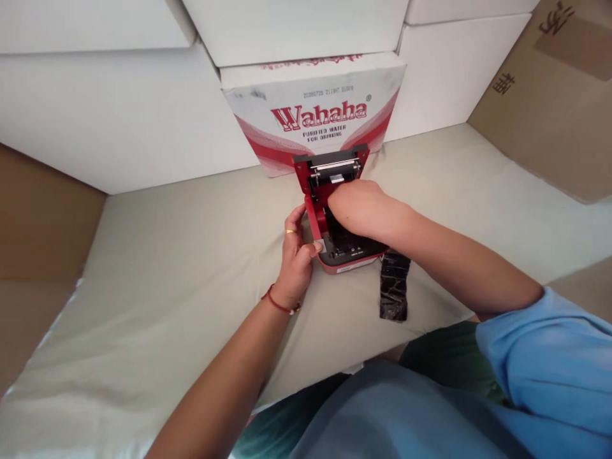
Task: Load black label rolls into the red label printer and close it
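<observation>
A small red and black label printer point(351, 260) stands on the cloth-covered table with its lid point(329, 157) raised toward the back. My left hand point(297, 256) grips the printer's left side, thumb on the front left corner and fingers along the red wall. Inside the printer's opening is my right hand point(361, 203), bent down at the wrist. Its fingers are hidden behind the back of the hand, so what they touch cannot be seen. A crinkled black strip point(394, 287) lies by the printer's front right corner, its upper end close to the casing.
Right behind the printer stands a white and red water carton point(325, 115). White boxes point(95, 115) are stacked along the back. Brown cardboard point(43, 223) closes off the left, and a brown carton with handwriting point(549, 108) stands at the right. The table cloth point(182, 255) has wrinkles.
</observation>
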`<state>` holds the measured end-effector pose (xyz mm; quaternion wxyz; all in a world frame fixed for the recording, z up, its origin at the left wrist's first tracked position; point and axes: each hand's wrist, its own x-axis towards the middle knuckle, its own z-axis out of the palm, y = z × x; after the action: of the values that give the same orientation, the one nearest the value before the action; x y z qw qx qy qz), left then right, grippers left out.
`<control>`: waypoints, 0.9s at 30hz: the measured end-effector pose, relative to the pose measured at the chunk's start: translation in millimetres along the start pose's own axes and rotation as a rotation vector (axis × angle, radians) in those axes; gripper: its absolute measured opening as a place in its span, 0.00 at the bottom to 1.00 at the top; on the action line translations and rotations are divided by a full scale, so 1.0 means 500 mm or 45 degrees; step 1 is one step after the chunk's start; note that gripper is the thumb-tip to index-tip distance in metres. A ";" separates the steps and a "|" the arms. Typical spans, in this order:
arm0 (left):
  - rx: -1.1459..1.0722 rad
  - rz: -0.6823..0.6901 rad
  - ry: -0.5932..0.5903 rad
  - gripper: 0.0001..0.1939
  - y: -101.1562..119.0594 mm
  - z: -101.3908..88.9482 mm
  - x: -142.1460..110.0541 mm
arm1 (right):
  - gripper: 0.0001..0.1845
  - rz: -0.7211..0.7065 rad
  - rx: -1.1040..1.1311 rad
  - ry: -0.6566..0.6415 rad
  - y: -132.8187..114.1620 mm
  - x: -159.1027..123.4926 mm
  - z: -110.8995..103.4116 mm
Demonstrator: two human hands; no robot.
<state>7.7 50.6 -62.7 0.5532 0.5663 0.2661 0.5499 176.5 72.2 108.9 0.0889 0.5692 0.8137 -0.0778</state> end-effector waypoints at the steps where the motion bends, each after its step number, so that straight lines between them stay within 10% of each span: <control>1: 0.014 0.008 -0.001 0.47 -0.001 -0.001 0.000 | 0.15 0.028 -0.003 0.032 0.002 0.002 0.005; 11: 0.124 0.017 0.003 0.46 0.004 -0.005 -0.005 | 0.13 0.074 0.248 0.269 0.026 -0.127 -0.022; 16: 0.117 0.019 -0.007 0.46 0.009 -0.003 -0.003 | 0.20 0.012 0.815 0.271 0.145 -0.261 -0.030; 22: 0.008 -0.012 0.026 0.46 0.010 0.000 0.001 | 0.19 0.360 0.707 -0.039 0.303 -0.285 0.097; 27: -0.006 0.002 0.019 0.43 0.014 0.004 0.003 | 0.22 0.325 0.614 0.363 0.259 -0.280 0.171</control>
<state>7.8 49.5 -55.2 0.5522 0.5610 0.2684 0.5552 350.0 -30.9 55.2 -0.1548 0.6767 0.6979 -0.1762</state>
